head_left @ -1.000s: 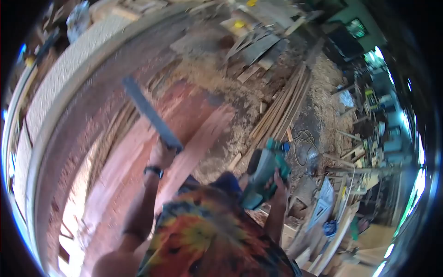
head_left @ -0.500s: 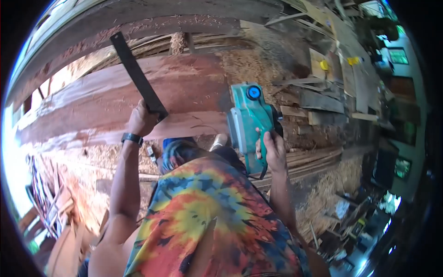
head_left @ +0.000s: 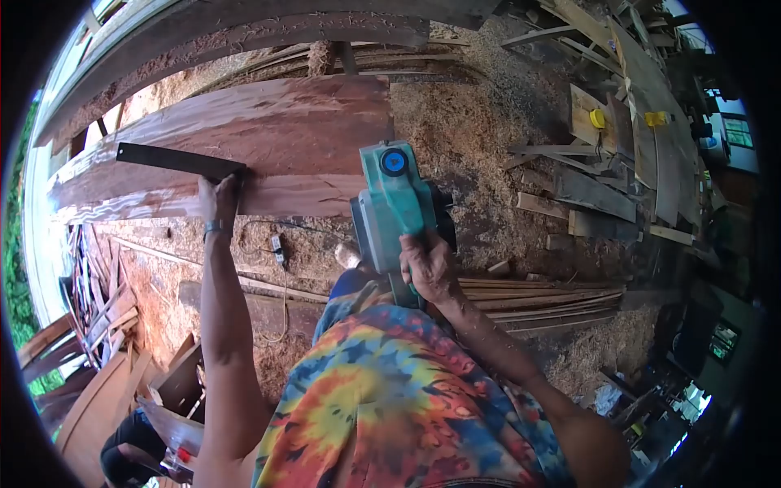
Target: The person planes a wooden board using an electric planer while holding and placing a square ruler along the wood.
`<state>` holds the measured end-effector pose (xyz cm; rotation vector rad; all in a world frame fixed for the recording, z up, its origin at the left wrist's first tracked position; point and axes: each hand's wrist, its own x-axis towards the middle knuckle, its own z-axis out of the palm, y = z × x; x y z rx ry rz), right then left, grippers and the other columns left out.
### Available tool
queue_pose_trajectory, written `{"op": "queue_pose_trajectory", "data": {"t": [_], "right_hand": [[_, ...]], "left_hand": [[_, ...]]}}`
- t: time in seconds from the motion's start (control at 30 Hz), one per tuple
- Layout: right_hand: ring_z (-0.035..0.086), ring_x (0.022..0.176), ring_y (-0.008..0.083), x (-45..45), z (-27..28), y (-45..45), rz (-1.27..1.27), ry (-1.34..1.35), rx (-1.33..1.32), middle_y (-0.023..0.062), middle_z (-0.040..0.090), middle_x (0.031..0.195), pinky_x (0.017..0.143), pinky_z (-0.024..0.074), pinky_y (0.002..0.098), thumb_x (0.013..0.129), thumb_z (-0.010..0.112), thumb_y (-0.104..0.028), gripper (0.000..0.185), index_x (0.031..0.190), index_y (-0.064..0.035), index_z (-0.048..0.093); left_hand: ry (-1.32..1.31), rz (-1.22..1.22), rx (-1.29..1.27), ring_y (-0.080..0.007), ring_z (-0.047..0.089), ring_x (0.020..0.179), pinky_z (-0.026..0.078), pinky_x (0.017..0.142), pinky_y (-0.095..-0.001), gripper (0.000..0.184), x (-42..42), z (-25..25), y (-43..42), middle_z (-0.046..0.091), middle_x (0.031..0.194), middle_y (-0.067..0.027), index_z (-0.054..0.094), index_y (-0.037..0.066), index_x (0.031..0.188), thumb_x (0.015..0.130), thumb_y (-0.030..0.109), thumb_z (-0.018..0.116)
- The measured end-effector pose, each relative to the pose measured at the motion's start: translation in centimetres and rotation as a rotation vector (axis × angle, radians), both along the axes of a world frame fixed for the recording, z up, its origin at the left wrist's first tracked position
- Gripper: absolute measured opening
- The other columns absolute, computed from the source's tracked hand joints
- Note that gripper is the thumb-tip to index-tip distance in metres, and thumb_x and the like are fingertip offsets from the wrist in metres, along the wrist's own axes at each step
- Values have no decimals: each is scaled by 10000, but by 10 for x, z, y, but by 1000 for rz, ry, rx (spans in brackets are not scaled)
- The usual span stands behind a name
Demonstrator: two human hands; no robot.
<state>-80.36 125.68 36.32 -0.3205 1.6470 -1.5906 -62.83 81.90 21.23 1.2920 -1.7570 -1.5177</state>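
My left hand (head_left: 218,198) is closed around the short end of a dark try square (head_left: 167,158). Its long blade points left over the broad reddish plank (head_left: 301,138); whether it touches the wood I cannot tell. My right hand (head_left: 429,264) grips the handle of a green electric planer (head_left: 399,195). The planer is held off the plank's right end, close to my body, with its blue round knob facing up. Part of its handle is hidden behind my fingers.
A long beam (head_left: 277,28) strewn with shavings runs along the far side. Thin wooden strips (head_left: 545,302) lie right of my legs, and board offcuts (head_left: 594,193) at the right. On the shavings rests a power strip with a cord (head_left: 278,249). Scrap wood (head_left: 102,301) is heaped at left.
The try square has swung from a steep upward slant to lie nearly level, pointing left. Both hands and the planer have shifted left in the view, which has itself moved.
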Motion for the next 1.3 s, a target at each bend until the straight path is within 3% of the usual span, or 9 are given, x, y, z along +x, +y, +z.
{"op": "queue_pose_trajectory", "data": {"t": [0.17,0.37,0.43,0.57,0.6,0.67,0.9,1.03,1.3], "right_hand": [[502,455,107,-10,-3,-32,-87,20,80,20,526,597,442,413,268,1050,588,-439,419,1016,-22,565],[512,412,118,-64,1,-106,-131,121,83,14,515,551,364,367,287,1011,625,-506,502,884,-24,565],[512,411,122,-86,2,-136,-137,149,87,21,527,559,356,366,292,989,643,-536,529,869,-27,568],[529,443,138,-133,-11,-196,-154,158,55,51,566,640,413,443,315,965,639,-602,589,902,-20,574],[538,455,142,-143,-20,-198,-122,127,-44,53,572,650,438,464,322,964,633,-611,598,932,-17,578],[553,471,150,-142,-24,-185,-45,103,-218,50,581,646,482,489,323,974,605,-627,619,1009,-10,582],[513,427,118,-25,-4,-90,-142,80,3,22,542,579,426,419,285,1029,547,-573,541,976,-36,593],[505,417,95,46,-9,-37,-237,34,-23,-2,489,558,382,388,268,1072,539,-438,414,933,-49,560],[487,401,101,10,-14,-73,-261,43,-6,11,506,548,384,381,275,1053,556,-485,468,954,-28,567]], "left_hand": [[1,136,-84,-183,644,882,530,806,-321,407,2,-20,-12,706,1014,-112,612,-46,1105,781,121,795],[-87,50,-320,-188,655,889,531,813,-322,412,-5,1,-3,719,1011,-119,627,-45,1098,772,130,808],[-105,62,-267,-189,661,902,532,818,-328,411,-5,-2,-6,725,1010,-120,638,-41,1091,762,132,815],[-20,16,-245,-204,673,899,533,822,-344,434,6,-57,-49,733,1001,-122,649,-35,1086,747,165,832],[-101,39,-281,-222,679,877,532,824,-357,448,1,-29,-33,737,976,-122,656,-33,1074,741,206,838],[-139,33,-259,-234,681,870,530,828,-360,443,-3,-5,-19,740,963,-123,663,-30,1059,741,225,836],[-111,41,-259,-235,681,863,528,825,-366,424,-5,-9,-20,741,954,-130,671,-32,1035,741,223,840],[-22,18,-248,-220,678,875,530,830,-353,404,2,-45,-38,741,975,-124,665,-31,1058,754,171,839],[151,31,-123,-209,666,884,526,840,-338,413,6,-58,-36,725,1007,-116,638,-44,1085,767,132,836]]}}
